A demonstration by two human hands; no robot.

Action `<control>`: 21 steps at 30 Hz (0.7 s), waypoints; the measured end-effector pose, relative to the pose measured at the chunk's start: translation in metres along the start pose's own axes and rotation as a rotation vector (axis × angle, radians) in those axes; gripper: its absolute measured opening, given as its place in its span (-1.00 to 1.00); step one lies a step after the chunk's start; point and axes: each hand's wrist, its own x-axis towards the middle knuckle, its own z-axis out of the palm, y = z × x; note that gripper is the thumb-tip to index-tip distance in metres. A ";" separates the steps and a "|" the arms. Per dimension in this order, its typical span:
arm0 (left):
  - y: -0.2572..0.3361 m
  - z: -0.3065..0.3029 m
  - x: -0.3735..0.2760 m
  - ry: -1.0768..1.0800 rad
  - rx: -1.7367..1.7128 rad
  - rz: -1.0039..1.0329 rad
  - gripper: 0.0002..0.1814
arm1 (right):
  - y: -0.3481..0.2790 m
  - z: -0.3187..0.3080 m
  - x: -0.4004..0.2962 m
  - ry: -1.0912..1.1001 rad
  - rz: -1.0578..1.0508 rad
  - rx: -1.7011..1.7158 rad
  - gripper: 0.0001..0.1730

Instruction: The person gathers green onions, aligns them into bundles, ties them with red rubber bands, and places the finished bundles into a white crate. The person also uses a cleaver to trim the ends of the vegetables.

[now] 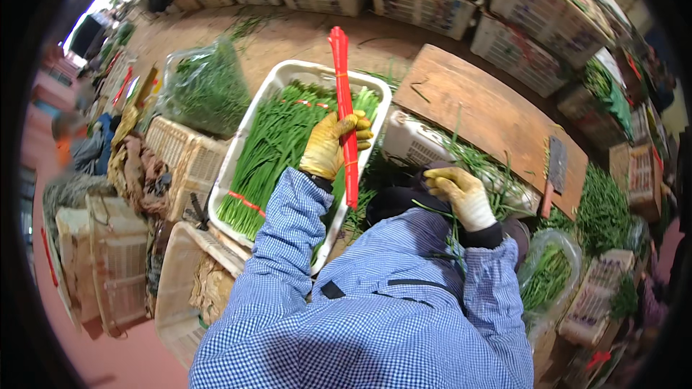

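Observation:
My left hand (327, 143), in a yellow-coated glove, is closed around a long bundle of red plastic strips (341, 81) bound with thin bands. It holds the bundle nearly upright above a white plastic crate (386, 89). Inside the crate lie bunches of green garlic chives (281, 143), some wrapped with red ties (246, 203). My right hand (465, 197), gloved the same way, hovers over my dark-clad knee with its fingers loosely bent and partly spread. No object shows in it. Loose green blades (432, 209) lie just below that hand.
A wooden board (470, 94) to the right bears a cleaver (556, 167) and rests over a white crate (411, 138). Stacked crates (421, 2) line the far side. A plastic bag of greens (205, 84) stands left, near more crates (186, 159). Blurred people (89, 143) are farther left.

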 end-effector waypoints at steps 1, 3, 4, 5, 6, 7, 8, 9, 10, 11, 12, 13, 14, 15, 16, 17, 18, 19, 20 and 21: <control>-0.006 0.011 0.010 -0.008 -0.036 0.002 -0.66 | -0.003 0.004 -0.002 -0.019 0.023 0.060 -0.73; -0.020 0.033 0.023 -0.006 -0.073 -0.005 -0.71 | 0.003 0.006 -0.007 -0.027 0.102 0.099 -0.66; -0.026 0.043 0.027 0.009 -0.072 -0.013 -0.72 | 0.006 0.007 -0.010 -0.032 0.142 0.118 -0.62; -0.031 0.052 0.030 0.021 -0.069 -0.020 -0.73 | 0.009 0.011 -0.012 -0.044 0.177 0.150 -0.57; -0.037 0.060 0.032 0.030 -0.061 -0.029 -0.74 | 0.011 0.014 -0.015 -0.053 0.215 0.181 -0.53; -0.042 0.068 0.033 0.036 -0.054 -0.032 -0.74 | 0.012 0.017 -0.018 -0.062 0.253 0.209 -0.48; -0.047 0.075 0.032 0.026 -0.053 -0.040 -0.74 | 0.012 0.021 -0.019 -0.052 0.266 0.240 -0.48; -0.051 0.081 0.029 0.022 -0.048 -0.043 -0.74 | 0.012 0.025 -0.018 -0.051 0.277 0.275 -0.47; -0.055 0.090 0.027 0.019 -0.041 -0.052 -0.74 | 0.021 0.026 -0.015 -0.038 0.268 0.286 -0.48; -0.059 0.098 0.024 0.016 -0.036 -0.062 -0.74 | 0.028 0.027 -0.011 0.020 0.283 0.263 -0.50; -0.063 0.102 0.023 0.003 -0.041 -0.058 -0.74 | 0.024 0.029 -0.009 0.007 0.306 0.308 -0.55; -0.067 0.105 0.022 -0.010 -0.047 -0.054 -0.74 | 0.022 0.029 -0.010 0.001 0.314 0.340 -0.58; -0.071 0.109 0.020 -0.030 -0.056 -0.049 -0.73 | 0.022 0.029 -0.012 -0.003 0.324 0.371 -0.61; -0.073 0.114 0.017 -0.053 -0.066 -0.041 -0.73 | 0.025 0.028 -0.013 0.003 0.315 0.389 -0.62; -0.075 0.118 0.015 -0.075 -0.077 -0.033 -0.72 | 0.028 0.027 -0.013 0.009 0.306 0.406 -0.64; -0.077 0.117 0.014 -0.141 -0.038 -0.049 -0.65 | 0.030 0.025 -0.014 0.059 0.284 0.383 -0.65; -0.080 0.117 0.014 -0.210 0.001 -0.063 -0.58 | 0.033 0.021 -0.014 0.115 0.262 0.360 -0.66; -0.079 0.116 0.009 -0.259 0.106 -0.085 -0.53 | 0.033 0.019 -0.015 0.163 0.242 0.339 -0.67; -0.090 0.107 0.006 -0.332 0.122 -0.169 -0.47 | 0.031 0.015 -0.015 0.179 0.252 0.354 -0.69; -0.100 0.099 0.003 -0.409 0.146 -0.253 -0.42 | 0.032 0.012 -0.016 0.182 0.240 0.324 -0.70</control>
